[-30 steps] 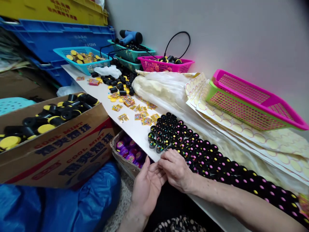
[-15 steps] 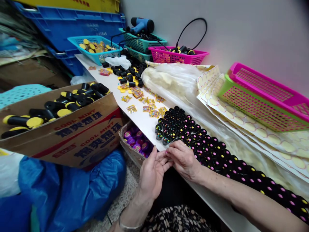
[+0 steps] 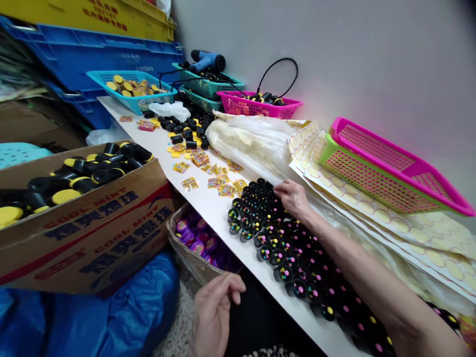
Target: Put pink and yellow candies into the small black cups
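Rows of small black cups [image 3: 263,253] stand upright on the white table, many with tiny pink, yellow and green beads inside. My right hand [image 3: 293,197] reaches over the far side of these rows, fingertips pinched together near the rearmost cups. Whatever is in that pinch is too small to see. Lower down, in front of the table edge, my left hand [image 3: 215,307] hangs with its fingers curled inward. The curled fingers hide whatever may lie in the palm.
Left of the table is a cardboard box [image 3: 111,218] of black-and-yellow tubes; a smaller box [image 3: 174,233] holds purple packs. Yellow sachets [image 3: 219,182] lie behind the cups. A pink basket [image 3: 372,148], sticker sheets [image 3: 334,186] and a white plastic bag [image 3: 253,139] line the wall.
My hands have separated. The right hand has left the left palm and moved forward over the cups; the left has dropped lower and its fingers have curled. The view has shifted.
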### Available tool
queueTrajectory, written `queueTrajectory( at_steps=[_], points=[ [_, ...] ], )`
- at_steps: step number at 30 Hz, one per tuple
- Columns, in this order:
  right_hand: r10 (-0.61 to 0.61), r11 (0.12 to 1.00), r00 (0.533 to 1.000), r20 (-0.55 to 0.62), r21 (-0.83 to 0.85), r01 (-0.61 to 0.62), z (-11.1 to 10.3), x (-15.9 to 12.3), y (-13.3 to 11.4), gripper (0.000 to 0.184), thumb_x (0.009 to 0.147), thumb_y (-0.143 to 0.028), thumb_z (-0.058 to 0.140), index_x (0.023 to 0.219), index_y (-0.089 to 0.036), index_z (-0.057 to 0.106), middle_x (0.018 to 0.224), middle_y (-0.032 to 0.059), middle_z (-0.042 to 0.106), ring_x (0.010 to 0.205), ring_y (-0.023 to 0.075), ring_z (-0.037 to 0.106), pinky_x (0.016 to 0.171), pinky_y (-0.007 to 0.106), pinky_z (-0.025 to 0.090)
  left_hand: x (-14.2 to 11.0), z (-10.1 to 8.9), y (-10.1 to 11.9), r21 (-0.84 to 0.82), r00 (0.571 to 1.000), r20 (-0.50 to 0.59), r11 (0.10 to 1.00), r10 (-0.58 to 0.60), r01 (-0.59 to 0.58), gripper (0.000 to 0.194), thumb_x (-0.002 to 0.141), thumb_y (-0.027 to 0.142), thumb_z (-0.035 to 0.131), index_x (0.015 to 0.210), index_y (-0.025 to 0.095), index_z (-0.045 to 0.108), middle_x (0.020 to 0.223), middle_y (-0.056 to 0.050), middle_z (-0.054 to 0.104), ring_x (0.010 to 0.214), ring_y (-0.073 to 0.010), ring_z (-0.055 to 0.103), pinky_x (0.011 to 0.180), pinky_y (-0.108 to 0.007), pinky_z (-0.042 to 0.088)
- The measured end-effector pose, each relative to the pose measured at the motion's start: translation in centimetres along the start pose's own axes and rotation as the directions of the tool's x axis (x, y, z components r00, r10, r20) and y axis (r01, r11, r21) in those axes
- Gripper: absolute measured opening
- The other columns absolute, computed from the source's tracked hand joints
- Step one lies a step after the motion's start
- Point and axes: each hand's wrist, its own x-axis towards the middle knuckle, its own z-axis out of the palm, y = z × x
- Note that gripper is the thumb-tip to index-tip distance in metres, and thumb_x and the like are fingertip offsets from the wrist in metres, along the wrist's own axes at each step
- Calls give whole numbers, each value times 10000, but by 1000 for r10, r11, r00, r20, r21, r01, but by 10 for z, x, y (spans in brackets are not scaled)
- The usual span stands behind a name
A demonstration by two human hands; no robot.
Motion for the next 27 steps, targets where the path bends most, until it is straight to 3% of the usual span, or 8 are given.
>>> queueTrajectory(
  at_steps=[5, 12, 20, 27],
  points=[
    [20, 987, 985, 172, -160, 8, 7, 21, 16, 199, 767, -286, 492, 784, -211, 676, 788, 18, 570, 742, 134, 508, 627, 229, 320, -10, -20, -34, 111, 987, 13, 982, -158, 155, 271, 754, 321, 536, 566, 138, 604, 639, -42, 557, 555, -109, 437, 536, -236, 339],
    [19, 965, 979, 205, -261, 36, 10, 21, 13, 234, 795, -307, 449, 748, -216, 659, 794, 25, 564, 722, 135, 495, 571, 236, 275, -3, -42, -73, 318, 971, 25, 923, -238, 218, 330, 700, 444, 572, 558, 151, 625, 597, -37, 565, 500, -109, 439, 505, -236, 339],
    [28, 947, 966, 257, -317, 57, 11, 25, 8, 263, 799, -273, 411, 733, -192, 652, 822, 45, 579, 731, 141, 503, 565, 239, 275, 0, -43, -81, 291, 966, -44, 921, -256, 258, 361, 664, 488, 593, 553, 144, 615, 578, -29, 545, 486, -101, 424, 463, -221, 328],
    [68, 944, 959, 274, -330, 28, 15, 28, 3, 209, 703, -165, 457, 755, -167, 659, 828, 76, 615, 746, 167, 527, 550, 244, 274, 2, -43, -81, 270, 963, -48, 925, -264, 267, 346, 663, 476, 605, 548, 150, 616, 576, -28, 552, 482, -93, 423, 451, -213, 313]
  ],
)
